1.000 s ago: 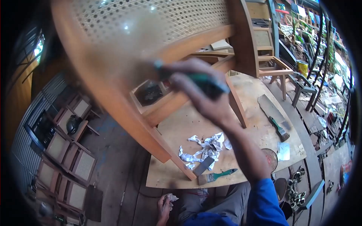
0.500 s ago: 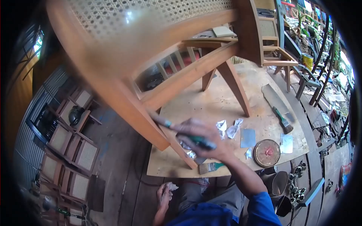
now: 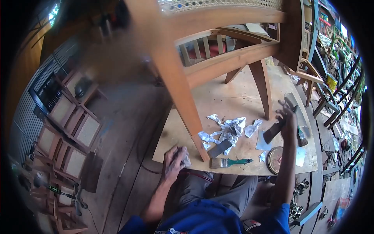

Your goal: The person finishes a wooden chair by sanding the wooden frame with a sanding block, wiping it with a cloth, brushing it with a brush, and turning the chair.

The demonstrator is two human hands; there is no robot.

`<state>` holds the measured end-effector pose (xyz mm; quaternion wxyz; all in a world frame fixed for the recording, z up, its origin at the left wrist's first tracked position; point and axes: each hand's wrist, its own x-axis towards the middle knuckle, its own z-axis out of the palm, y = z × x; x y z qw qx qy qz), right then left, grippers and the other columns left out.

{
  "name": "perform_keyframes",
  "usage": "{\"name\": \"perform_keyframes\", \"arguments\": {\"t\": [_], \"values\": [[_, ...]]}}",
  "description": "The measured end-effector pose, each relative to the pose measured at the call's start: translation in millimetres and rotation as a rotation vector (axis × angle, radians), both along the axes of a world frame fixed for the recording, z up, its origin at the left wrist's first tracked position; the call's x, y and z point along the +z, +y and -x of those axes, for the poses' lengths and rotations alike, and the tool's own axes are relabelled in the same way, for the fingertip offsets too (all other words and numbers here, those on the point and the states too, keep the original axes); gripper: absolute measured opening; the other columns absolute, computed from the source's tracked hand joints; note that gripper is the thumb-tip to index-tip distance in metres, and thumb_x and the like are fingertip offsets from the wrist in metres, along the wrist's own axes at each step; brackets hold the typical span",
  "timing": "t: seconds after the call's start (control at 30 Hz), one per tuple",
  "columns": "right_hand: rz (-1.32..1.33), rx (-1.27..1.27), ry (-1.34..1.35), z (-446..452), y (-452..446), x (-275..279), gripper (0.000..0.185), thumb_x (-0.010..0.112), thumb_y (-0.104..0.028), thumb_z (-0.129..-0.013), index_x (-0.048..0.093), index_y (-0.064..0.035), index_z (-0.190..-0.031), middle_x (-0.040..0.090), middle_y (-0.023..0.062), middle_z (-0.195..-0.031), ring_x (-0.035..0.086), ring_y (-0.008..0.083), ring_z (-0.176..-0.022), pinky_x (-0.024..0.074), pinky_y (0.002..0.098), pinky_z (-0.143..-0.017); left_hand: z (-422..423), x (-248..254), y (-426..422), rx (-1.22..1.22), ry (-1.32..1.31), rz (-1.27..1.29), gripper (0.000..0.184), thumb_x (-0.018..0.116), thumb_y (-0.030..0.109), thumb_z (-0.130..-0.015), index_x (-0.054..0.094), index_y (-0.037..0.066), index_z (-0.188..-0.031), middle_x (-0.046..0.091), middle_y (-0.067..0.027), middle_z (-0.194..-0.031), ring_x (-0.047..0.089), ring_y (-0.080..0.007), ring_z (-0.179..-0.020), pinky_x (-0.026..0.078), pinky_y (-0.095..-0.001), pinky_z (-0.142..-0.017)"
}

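Note:
My left hand point(image 3: 174, 160) is closed around a crumpled pale cloth point(image 3: 186, 160) by the table's front edge. Over the right side of the table, my right hand point(image 3: 287, 119) holds a dark brush point(image 3: 272, 132), its wide end pointing down and left. The wooden chair frame point(image 3: 233, 64) with woven cane point(image 3: 222, 4) stands on the table point(image 3: 233, 95). One of its legs reaches the front edge, beside a grey sanding piece point(image 3: 220, 148) and a green-handled brush point(image 3: 231, 162). White crumpled scraps point(image 3: 233, 129) lie behind them.
A round lid point(image 3: 275, 160) and grey sheet point(image 3: 264, 141) are under or near my right arm. Another brush point(image 3: 301, 136) lies at the table's right. Cane-panelled chairs point(image 3: 86, 130) stand at left; a dark stool frame point(image 3: 326, 102) and metal fittings point(image 3: 298, 202) are at right.
My right hand has moved from the chair's left leg to the table's right side with the brush. My left hand has risen to the table edge with the cloth. The view has shifted left.

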<state>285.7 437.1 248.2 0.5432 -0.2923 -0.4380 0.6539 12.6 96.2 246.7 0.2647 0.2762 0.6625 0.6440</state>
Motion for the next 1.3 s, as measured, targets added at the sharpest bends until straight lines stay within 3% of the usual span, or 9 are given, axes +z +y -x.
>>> {"name": "perform_keyframes", "arguments": {"t": [0.13,0.2,0.33,0.4,0.53,0.83,1.13,1.27,1.3], "values": [[0.033,0.031,0.180,-12.6,57.4,39.8,0.061,0.045,-0.004,-0.090,0.033,-0.0013,-0.149,0.049,0.0146,-0.148,0.050,0.0251,-0.134,0.0437,0.0332,-0.104,11.1,43.4,28.9,-0.158,0.157,-0.149,0.017,0.058,0.024,-0.100,0.062,0.007,-0.097,0.055,0.0040,-0.080,0.048,-0.0029,-0.064,0.036,-0.0211,-0.050],[-0.007,0.050,0.247,-17.4,81.5,54.7,0.057,0.045,0.005,-0.087,0.039,0.0030,-0.143,0.053,0.0179,-0.142,0.057,0.0323,-0.126,0.0539,0.0372,-0.098,6.3,57.2,35.3,-0.187,0.001,-0.122,0.017,0.057,0.018,-0.099,0.062,0.006,-0.111,0.058,0.0030,-0.087,0.047,-0.0014,-0.064,0.035,-0.0193,-0.049],[-0.028,0.066,0.259,-17.2,105.9,75.0,0.065,0.044,0.008,-0.080,0.038,0.0036,-0.145,0.051,0.0162,-0.145,0.051,0.0313,-0.133,0.0466,0.0408,-0.108,3.8,69.7,43.0,-0.260,-0.074,-0.238,0.032,0.057,0.009,-0.094,0.058,0.008,-0.126,0.058,0.0034,-0.086,0.046,0.0007,-0.063,0.035,-0.0178,-0.048],[-0.067,0.103,0.217,-20.8,111.5,79.2,0.067,0.044,0.008,-0.078,0.039,0.0032,-0.145,0.051,0.0152,-0.145,0.051,0.0295,-0.134,0.0465,0.0400,-0.108,3.0,76.1,38.4,-0.313,0.012,-0.205,0.038,0.056,0.011,-0.092,0.060,0.006,-0.129,0.070,-0.0038,-0.116,0.057,-0.0002,-0.066,0.039,-0.0175,-0.047],[0.021,0.174,0.272,-18.2,116.9,85.4,0.066,0.044,0.011,-0.076,0.040,0.0029,-0.142,0.050,0.0153,-0.145,0.052,0.0294,-0.133,0.0499,0.0423,-0.104,-3.3,80.9,40.5,-0.245,0.045,-0.268,0.019,0.054,0.008,-0.089,0.060,0.002,-0.107,0.056,0.0012,-0.081,0.053,-0.0056,-0.066,0.042,-0.0224,-0.054],[-0.004,0.042,0.263,-16.8,95.8,76.8,0.068,0.042,0.011,-0.080,0.035,0.0001,-0.147,0.047,0.0093,-0.147,0.048,0.0204,-0.136,0.0495,0.0237,-0.090,25.9,81.5,42.1,-0.193,0.105,-0.320,0.020,0.054,0.013,-0.095,0.067,0.003,-0.107,0.064,-0.0006,-0.089,0.057,-0.0076,-0.075,0.046,-0.0243,-0.066],[-0.046,-0.086,0.244,-27.3,-3.2,69.1,0.069,0.053,0.005,-0.077,0.041,-0.0042,-0.144,0.052,0.0098,-0.144,0.057,0.0269,-0.127,0.0474,0.0281,-0.079,109.1,63.4,44.1,-0.309,0.003,-0.420,0.032,0.070,0.025,-0.091,0.065,0.003,-0.114,0.065,-0.0031,-0.098,0.058,-0.0053,-0.077,0.050,-0.0227,-0.064],[-0.065,-0.087,0.248,-23.6,-47.9,70.7,0.062,0.053,0.001,-0.082,0.043,-0.0023,-0.143,0.050,0.0118,-0.147,0.061,0.0275,-0.120,0.0518,0.0286,-0.078,160.0,57.3,53.5,-0.526,-0.216,-0.422,0.026,0.067,0.012,-0.093,0.059,0.000,-0.115,0.060,-0.0052,-0.101,0.056,-0.0080,-0.074,0.046,-0.0189,-0.059],[-0.094,-0.061,0.222,-23.4,-50.3,70.2,0.061,0.054,0.000,-0.083,0.043,-0.0017,-0.143,0.050,0.0117,-0.147,0.061,0.0270,-0.118,0.0520,0.0289,-0.079,148.1,60.9,63.0,-0.323,-0.075,-0.468,0.019,0.068,0.014,-0.092,0.063,0.002,-0.106,0.060,-0.0011,-0.088,0.056,-0.0072,-0.072,0.045,-0.0208,-0.059]]}}
